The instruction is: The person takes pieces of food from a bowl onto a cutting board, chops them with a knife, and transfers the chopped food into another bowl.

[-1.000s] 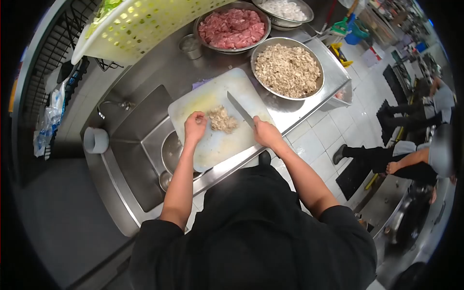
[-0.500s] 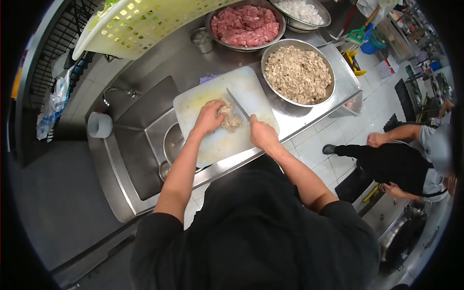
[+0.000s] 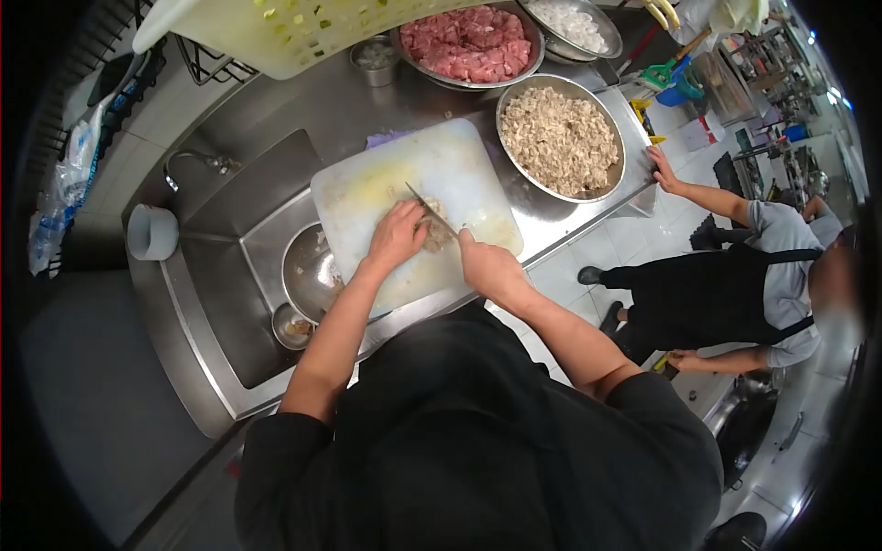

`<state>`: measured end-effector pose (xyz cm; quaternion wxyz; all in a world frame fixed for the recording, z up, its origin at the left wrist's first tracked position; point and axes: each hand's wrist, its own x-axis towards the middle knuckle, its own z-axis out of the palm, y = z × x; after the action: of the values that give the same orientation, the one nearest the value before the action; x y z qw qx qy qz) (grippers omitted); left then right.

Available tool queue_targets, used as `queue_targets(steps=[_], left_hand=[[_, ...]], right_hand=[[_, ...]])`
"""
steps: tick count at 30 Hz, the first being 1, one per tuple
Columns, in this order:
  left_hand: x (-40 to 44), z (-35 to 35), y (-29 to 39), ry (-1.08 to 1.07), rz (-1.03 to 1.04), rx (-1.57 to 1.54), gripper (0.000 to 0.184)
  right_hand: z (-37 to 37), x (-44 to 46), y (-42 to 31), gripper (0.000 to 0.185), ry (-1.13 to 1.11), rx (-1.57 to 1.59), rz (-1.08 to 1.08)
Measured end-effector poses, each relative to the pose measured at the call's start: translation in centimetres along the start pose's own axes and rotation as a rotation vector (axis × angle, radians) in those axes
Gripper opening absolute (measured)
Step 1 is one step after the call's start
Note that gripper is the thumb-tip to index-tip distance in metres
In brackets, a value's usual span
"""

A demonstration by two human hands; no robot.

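A white cutting board [image 3: 482, 174] lies on the steel counter beside the sink. My right hand [image 3: 494, 268] is wrapped round the handle of a kitchen knife [image 3: 430, 208], its blade slanting up and left across a small heap of pale, wet-looking food pieces [image 3: 441, 237]. Curled over the left side of that heap, my left hand [image 3: 397, 234] holds the pieces against the board, with its fingers close to the blade. I cannot tell what kind of food it is. A large steel bowl [image 3: 574, 198] of similar-looking chopped pale food stands right of the board.
Behind stand a bowl of raw pink meat [image 3: 470, 44], a bowl of white pieces [image 3: 570, 26] and a small metal cup [image 3: 375, 64]. At left is a sink [image 3: 243, 308] holding a steel bowl [image 3: 308, 266]. A co-worker [image 3: 707, 298] at right rests a hand on the counter's end.
The knife has moved left from beside the heap to over it, next to my left hand. The co-worker has come closer and put a hand on the counter's edge. My view has shifted slightly.
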<state>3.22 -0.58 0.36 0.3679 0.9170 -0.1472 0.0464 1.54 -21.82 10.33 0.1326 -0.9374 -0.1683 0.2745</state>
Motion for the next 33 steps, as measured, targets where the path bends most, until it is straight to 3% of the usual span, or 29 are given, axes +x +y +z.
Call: queue_targets(steps=[6, 12, 15, 17, 22, 26, 29, 33], left_hand=[[-0.2, -0.3, 0.0, 0.007, 0.088, -0.046, 0.024], [-1.1, -0.3, -0.3, 0.035, 0.068, -0.039, 0.021], [-1.1, 0.2, -0.7, -0.016, 0.031, 0.010, 0.020], [-0.9, -0.1, -0.6, -0.030, 0.067, -0.006, 0.019], [-0.7, -1.2, 0.2, 0.068, 0.108, 0.034, 0.017], [-1.5, -0.4, -0.5, 0.008, 0.027, 0.060, 0.013], [-1.2, -1.2, -0.1, -0.031, 0.091, 0.027, 0.011], [-1.5, -2.4, 0.1, 0.042, 0.125, 0.028, 0.010]], right_hand=[[1.5, 5.5, -0.6, 0.022, 0.142, 0.119, -0.068], [0.0, 1.3, -0.1, 0.023, 0.008, 0.063, -0.057], [3.4, 3.3, -0.1, 0.025, 0.033, 0.127, -0.008], [3.1, 5.8, -0.2, 0.025, 0.130, 0.174, -0.141], [-0.4, 2.7, -0.5, 0.024, 0.059, 0.147, -0.123], [5.0, 3.5, 0.0, 0.026, 0.067, 0.176, -0.087], [3.7, 6.7, -0.5, 0.027, 0.118, 0.187, -0.141], [0.7, 3.9, -1.5, 0.023, 0.095, 0.142, -0.158]])
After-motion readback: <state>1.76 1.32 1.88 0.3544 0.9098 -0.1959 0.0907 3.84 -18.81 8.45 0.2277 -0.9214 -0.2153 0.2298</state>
